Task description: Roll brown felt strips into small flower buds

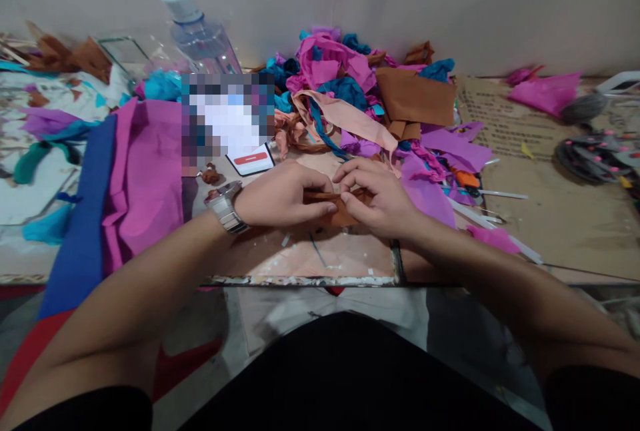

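Low over the table (280, 254), a folded strip of brown fabric (343, 212) spans the space between my two hands. My left hand (285, 194), with a metal watch at the wrist, pinches its left part between thumb and fingers. At the right part, my right hand (377, 194) has its thumb and fingertips closed on the same fabric. Part of the strip is hidden under the fingers. Just left of my left wrist lies a small brown knotted scrap (213, 174). A phone (250, 161), partly blurred out, rests beyond my left hand.
Coloured fabric scraps (345, 88) are heaped behind my hands. A clear bottle (207, 41) stands at the back left. Pink fabric (153, 178) and blue fabric (83, 218) drape over the front edge. Cardboard (545, 218) and a dark pincushion (585, 158) lie at the right.
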Demonstrator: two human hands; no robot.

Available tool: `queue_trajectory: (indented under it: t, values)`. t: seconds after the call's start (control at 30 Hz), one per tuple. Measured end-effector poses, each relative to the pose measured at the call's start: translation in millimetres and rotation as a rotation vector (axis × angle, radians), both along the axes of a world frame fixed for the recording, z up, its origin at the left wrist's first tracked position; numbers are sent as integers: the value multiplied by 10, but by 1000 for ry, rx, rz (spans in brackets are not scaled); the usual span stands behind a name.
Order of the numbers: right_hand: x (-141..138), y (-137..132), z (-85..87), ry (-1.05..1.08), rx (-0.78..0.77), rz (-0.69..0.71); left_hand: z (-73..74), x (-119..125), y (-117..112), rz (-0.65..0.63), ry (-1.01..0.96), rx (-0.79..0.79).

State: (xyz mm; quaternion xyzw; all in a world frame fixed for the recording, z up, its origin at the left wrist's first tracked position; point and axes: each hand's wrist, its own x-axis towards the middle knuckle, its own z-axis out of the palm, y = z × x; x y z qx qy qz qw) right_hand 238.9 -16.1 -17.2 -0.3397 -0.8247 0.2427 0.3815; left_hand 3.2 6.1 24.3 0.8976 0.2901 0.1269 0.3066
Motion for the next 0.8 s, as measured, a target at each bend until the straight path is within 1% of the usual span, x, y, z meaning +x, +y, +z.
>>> queue_trajectory:
  t: [0.1,0.27,0.5,0.67,0.8]
  values:
    - [12,10,-7,6,4,-18,2,-22,17,-5,-13,-29]
    - [41,21,4,4,25,-36,-18,-68,67,30,-39,-49]
    - [48,3,29,-48,53,-66,-13,-92,114,-1,-2,-54]
    - [61,2,-1,-78,25,-39,19,-120,129,-12,72,-101]
    - [70,12,-8,-114,35,-31,17,-109,122,-29,23,-114]
